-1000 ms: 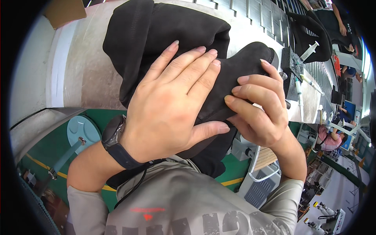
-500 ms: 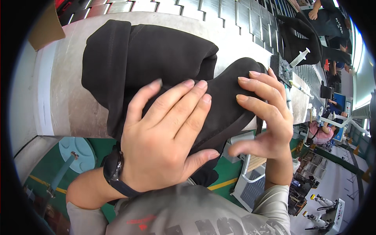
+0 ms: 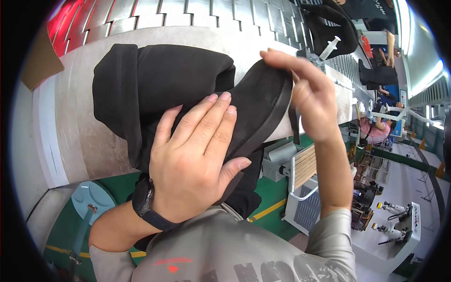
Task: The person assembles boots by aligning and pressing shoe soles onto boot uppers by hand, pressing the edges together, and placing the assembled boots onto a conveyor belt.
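A black suede-like boot (image 3: 181, 68) lies on its side on the pale worktop, its shaft folded over at the left and its toe pointing up to the right. My left hand (image 3: 188, 155) rests flat on the middle of the boot, fingers stretched out and thumb apart. At the toe, my right hand (image 3: 312, 94) curls its fingers over the rim and seems to pinch a thin black strip (image 3: 295, 126) that runs along the sole edge and hangs loose below. Motion smears the right thumb, so its exact contact is unclear.
Beyond the worktop (image 3: 77, 113) runs a slatted metal conveyor (image 3: 188, 14) carrying another black boot (image 3: 333, 28). A syringe (image 3: 330, 47) stands at the worktop's far right. A cardboard box (image 3: 42, 61) is at the left, and a round blue stool (image 3: 89, 199) stands below. Other people are farther right.
My right hand has gone from hovering with spread fingers over the toe to closing around its tip. The left hand stays flat on the boot. The view has shifted slightly.
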A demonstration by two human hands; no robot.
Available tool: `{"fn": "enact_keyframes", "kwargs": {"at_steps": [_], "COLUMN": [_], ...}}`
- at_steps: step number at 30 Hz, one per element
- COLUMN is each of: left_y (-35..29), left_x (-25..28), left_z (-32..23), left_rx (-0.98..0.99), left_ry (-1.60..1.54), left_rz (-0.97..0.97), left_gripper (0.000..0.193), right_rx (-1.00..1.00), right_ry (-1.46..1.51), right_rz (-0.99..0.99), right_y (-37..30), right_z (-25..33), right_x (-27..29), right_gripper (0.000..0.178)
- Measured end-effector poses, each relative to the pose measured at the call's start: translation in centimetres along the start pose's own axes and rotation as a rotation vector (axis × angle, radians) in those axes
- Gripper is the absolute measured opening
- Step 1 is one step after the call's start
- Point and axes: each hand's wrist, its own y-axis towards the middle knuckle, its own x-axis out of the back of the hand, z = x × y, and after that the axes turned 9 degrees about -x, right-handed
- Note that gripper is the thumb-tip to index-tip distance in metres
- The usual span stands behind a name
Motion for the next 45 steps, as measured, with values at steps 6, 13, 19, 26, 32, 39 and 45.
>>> {"fn": "enact_keyframes", "kwargs": {"at_steps": [6,13,19,26,32,39,45], "left_y": [0.0,0.1,-3.0,-7.5,-7.7,-6.0,0.4], "left_x": [0.0,0.3,0.9,1.9,-1.9,2.0,7.8], "left_z": [-0.1,-0.3,2.1,1.0,1.8,3.1,6.8], "left_rx": [0.031,0.037,-0.101,-0.166,-0.179,-0.297,-0.162], "left_ry": [0.002,-0.025,-0.312,0.326,0.473,0.281,0.087], "left_rz": [-0.014,-0.033,-0.073,0.187,-0.162,-0.13,-0.451], "left_gripper": [0.068,0.059,0.064,0.074,0.036,0.057,0.065], "right_rx": [0.005,-0.158,0.137,0.29,0.284,0.377,-0.326], "right_ry": [0.227,-0.17,-0.279,-0.671,-0.855,-0.563,-0.117], "right_rz": [-0.161,-0.311,-0.535,-0.322,-0.363,-0.208,-0.294], "right_y": [2.3,2.9,0.8,-4.0,-2.6,0.9,-0.9], "right_z": [-2.3,1.2,0.4,4.2,4.1,-0.4,0.8], "right_x": [-2.9,-4.3,-4.2,-7.9,-11.8,-2.8,-7.1], "right_gripper": [0.075,0.028,0.022,0.046,0.053,0.044,0.084]}}
